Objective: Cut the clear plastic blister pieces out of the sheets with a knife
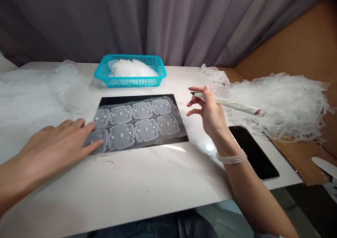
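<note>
A clear plastic sheet of several moulded square parts (139,123) lies on a black mat (173,99) in the middle of the white table (147,192). My left hand (63,139) lies flat on the sheet's left end, fingers stretched out. My right hand (207,111) hovers to the right of the mat. Its thumb and fingers pinch a long pale pen-like tool (231,105) with a red tip, which points back to the right. A bead bracelet (231,158) circles that wrist.
A blue basket (131,80) of clear plastic pieces stands behind the mat. Clear plastic sheets (28,90) are piled at the left. A heap of plastic trimmings (284,104) lies on cardboard (302,48) at the right. A dark phone (252,152) rests near the right edge.
</note>
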A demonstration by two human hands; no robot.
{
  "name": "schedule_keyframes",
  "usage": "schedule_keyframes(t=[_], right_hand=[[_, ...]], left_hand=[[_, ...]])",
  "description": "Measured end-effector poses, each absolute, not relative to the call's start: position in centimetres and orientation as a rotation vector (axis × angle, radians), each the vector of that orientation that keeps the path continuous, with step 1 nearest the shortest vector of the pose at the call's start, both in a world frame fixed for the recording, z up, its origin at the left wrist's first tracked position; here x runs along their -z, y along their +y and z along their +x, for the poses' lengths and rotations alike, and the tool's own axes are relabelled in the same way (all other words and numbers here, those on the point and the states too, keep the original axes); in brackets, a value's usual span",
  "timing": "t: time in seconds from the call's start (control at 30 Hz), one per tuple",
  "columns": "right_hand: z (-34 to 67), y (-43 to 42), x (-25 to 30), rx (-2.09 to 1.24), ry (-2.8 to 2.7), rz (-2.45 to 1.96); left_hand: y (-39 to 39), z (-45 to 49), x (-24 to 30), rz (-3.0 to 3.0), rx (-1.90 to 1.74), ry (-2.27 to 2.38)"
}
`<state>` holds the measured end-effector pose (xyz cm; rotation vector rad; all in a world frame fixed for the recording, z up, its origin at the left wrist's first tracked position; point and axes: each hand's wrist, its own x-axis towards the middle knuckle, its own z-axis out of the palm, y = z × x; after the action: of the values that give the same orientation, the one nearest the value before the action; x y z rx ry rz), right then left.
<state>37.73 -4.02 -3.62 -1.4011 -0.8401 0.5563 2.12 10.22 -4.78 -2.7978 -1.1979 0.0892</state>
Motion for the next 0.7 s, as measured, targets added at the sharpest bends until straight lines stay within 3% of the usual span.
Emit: schedule_keyframes(t=[0.1, 0.23, 0.33, 0.53, 0.7], right_hand=[[35.8, -4.0, 4.5, -0.635, -0.885, -1.422], [33.1, -4.3, 5.3, -0.693, -0.946, -1.443], [31.9, -4.9, 5.7, -0.692, -0.972, -1.492], [32.0, -5.2, 5.9, -0.527, -0.948, -1.570], [31.3, -4.4, 6.3, -0.590, -1.025, -1.662]], left_hand=[[8.4, 3.5, 3.6, -2.608, -0.148, -0.932], [6.1, 9.3, 3.8, -2.960, 0.134, -0.460], [5.9, 12.9, 5.8, -3.104, 0.145, -0.145], [6.5, 15.2, 8.7, -3.148, 0.243, -0.174], [6.4, 15.5, 8.8, -3.226, 0.342, -0.260]])
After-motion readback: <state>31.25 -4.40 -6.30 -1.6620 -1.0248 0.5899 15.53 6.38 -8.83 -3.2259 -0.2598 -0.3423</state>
